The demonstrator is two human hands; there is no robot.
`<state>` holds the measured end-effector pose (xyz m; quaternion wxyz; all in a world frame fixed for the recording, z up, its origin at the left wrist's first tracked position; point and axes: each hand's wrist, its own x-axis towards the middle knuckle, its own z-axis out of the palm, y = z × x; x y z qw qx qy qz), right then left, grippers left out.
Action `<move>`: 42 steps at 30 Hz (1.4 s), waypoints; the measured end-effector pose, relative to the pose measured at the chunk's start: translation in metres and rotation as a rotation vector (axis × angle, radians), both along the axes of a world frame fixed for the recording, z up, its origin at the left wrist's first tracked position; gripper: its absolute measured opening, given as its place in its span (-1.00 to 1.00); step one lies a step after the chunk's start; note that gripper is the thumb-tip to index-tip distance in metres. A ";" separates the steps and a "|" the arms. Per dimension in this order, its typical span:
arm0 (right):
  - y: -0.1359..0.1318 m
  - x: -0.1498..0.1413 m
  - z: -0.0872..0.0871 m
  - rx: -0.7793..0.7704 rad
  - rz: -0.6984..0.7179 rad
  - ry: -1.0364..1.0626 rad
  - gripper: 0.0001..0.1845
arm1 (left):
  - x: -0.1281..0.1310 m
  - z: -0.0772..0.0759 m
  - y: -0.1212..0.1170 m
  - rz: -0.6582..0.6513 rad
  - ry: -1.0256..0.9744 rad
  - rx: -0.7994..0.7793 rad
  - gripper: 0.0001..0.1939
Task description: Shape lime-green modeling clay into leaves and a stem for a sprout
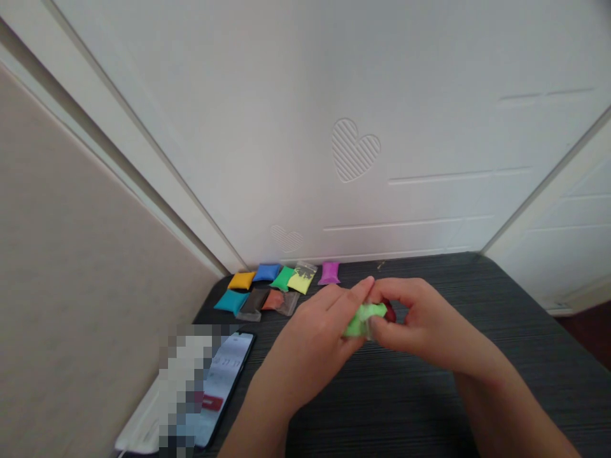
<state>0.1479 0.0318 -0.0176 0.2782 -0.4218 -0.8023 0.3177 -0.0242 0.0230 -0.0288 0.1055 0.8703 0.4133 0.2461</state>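
Observation:
Over the dark table, both my hands meet around a small light green clay packet (356, 326). My left hand (317, 340) is closed on its left part, with the fingers wrapped over it. The thumb and fingers of my right hand (422, 321) pinch the packet's right end. A clear bit of wrapper shows by the right thumb. Something dark red (390, 312) peeks out behind the packet between the right fingers; I cannot make out what it is.
At the back left lie several small coloured packets, among them a yellow one (242, 280), a teal one (231, 301) and a purple one (329, 273). A phone (231, 381) lies at the left edge beside a white object (143, 413). A white panel (286, 127) rises behind the table (382, 407).

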 end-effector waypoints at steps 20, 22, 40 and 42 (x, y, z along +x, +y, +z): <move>0.013 0.032 -0.003 -0.051 -0.306 0.649 -0.80 | -0.015 0.005 0.012 0.082 -0.030 -0.149 -0.49; 0.011 0.024 -0.001 -0.032 -0.224 0.469 -0.81 | -0.017 0.005 0.012 0.091 -0.034 -0.145 -0.48; 0.002 0.005 0.001 -0.138 0.096 0.067 -0.79 | -0.008 -0.001 0.012 0.037 -0.021 -0.090 -0.52; 0.002 0.007 0.000 -0.164 0.115 0.067 -0.79 | -0.008 -0.002 0.013 0.037 -0.018 -0.084 -0.52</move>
